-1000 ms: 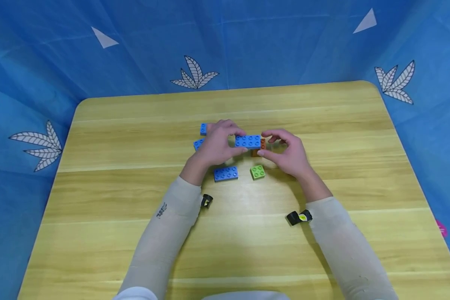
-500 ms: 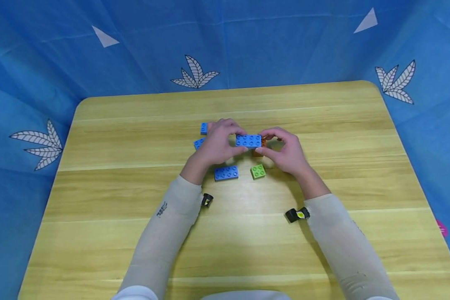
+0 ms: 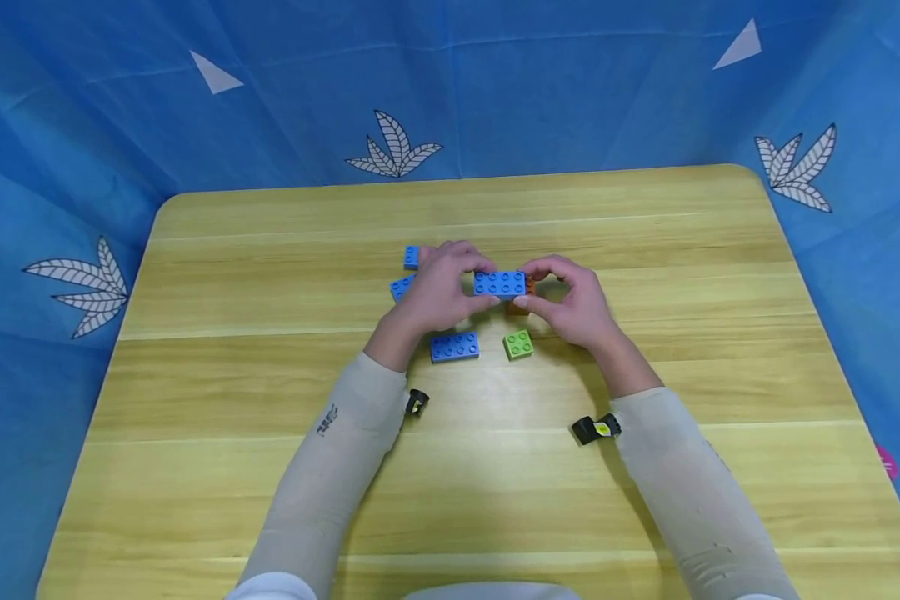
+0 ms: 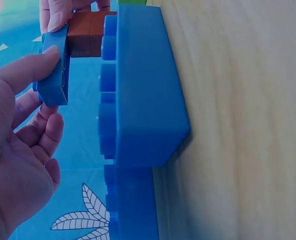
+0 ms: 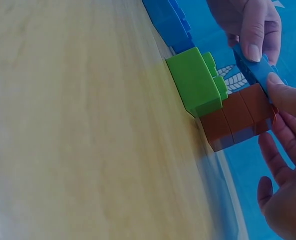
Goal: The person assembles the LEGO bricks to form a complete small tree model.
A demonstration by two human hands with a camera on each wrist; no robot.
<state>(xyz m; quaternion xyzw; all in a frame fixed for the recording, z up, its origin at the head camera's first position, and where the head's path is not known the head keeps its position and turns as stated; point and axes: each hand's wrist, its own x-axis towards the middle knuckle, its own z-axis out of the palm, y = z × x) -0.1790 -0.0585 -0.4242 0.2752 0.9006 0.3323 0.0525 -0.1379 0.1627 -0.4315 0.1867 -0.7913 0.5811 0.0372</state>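
A blue eight-stud toy building brick (image 3: 499,284) lies across the top of a brown stack of bricks (image 5: 237,117), sticking out to the left. My left hand (image 3: 438,287) pinches its left part between thumb and fingers. At the brick's right end, by the stack, my right hand (image 3: 577,304) pinches with thumb and fingertips. The left wrist view shows both thumbs on the held brick's near side. Whether its studs are fully pressed together with the stack is hidden. Closer to the person lie a second blue brick (image 3: 454,347) and a small green brick (image 3: 518,344).
Behind the left hand lie a small blue brick (image 3: 411,257) and another blue brick (image 3: 401,288), both partly covered. Black wrist cameras jut from the left sleeve (image 3: 337,458) and right sleeve (image 3: 690,483). A blue patterned curtain (image 3: 540,100) hangs behind the wooden table (image 3: 270,250).
My right hand has shifted slightly left, bringing its thumb and fingertips onto the blue brick's right end. The left hand keeps its pinch, and the loose bricks lie as before.
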